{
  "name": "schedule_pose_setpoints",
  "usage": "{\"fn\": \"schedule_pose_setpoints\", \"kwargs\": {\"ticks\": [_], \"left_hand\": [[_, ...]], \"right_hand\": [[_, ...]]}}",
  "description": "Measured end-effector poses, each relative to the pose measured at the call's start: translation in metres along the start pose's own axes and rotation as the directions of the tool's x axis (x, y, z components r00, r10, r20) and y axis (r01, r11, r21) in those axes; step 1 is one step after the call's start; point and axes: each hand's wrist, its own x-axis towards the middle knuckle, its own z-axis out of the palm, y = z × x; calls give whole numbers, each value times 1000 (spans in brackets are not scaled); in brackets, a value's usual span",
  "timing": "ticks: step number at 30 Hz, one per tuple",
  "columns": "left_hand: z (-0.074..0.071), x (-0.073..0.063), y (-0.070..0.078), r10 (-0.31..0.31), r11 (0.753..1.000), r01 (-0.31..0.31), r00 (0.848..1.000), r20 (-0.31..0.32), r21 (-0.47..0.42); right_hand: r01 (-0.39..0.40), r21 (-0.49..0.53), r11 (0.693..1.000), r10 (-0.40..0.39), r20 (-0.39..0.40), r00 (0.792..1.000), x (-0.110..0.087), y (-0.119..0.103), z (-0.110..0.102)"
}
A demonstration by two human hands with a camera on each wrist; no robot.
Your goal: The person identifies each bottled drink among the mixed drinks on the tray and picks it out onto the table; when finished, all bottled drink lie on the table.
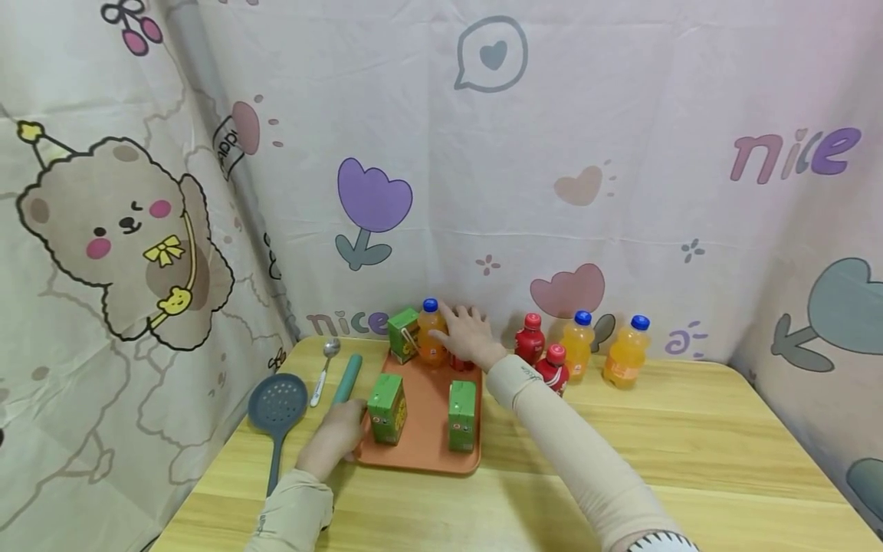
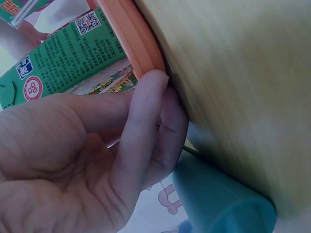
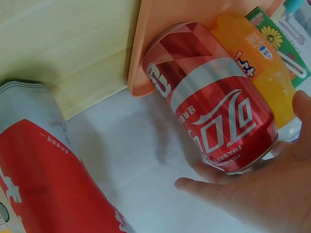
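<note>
An orange tray lies on the table with several drinks on it. My left hand holds its left rim near the front corner; in the left wrist view the curled fingers meet the rim beside a green drink carton. At the tray's back right, my right hand reaches over a red soda can, its fingers spread around the can's top. Beside the can stands an orange juice bottle with a blue cap. Green cartons stand at the back left, front left and front right.
Left of the tray lie a grey skimmer, a spoon and a teal-handled utensil. To its right stand red bottles and orange juice bottles. A patterned curtain hangs behind the table.
</note>
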Motion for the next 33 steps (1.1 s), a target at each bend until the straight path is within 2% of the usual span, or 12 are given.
{"fn": "schedule_pose_setpoints", "kwargs": {"ticks": [9,16,21,27,33], "left_hand": [[2,2,-3,-18,1000,17,1000,-11,-4],[1,1,-3,-20,1000,20,1000,-14,-9],[2,0,0,-34,999,34,999,-12,-14],[1,-2,3,-28,999,28,1000,-14,-18],[1,-1,-1,-26,1000,26,999,-21,-7]], "right_hand": [[-54,56,997,54,-2,999,5,-7,3],[-63,82,995,65,-18,998,4,-13,-1],[-29,70,997,31,-25,999,0,-12,-3],[31,76,997,-25,-75,997,-1,-13,-8],[88,146,985,-71,-118,990,-4,-20,-19]]}}
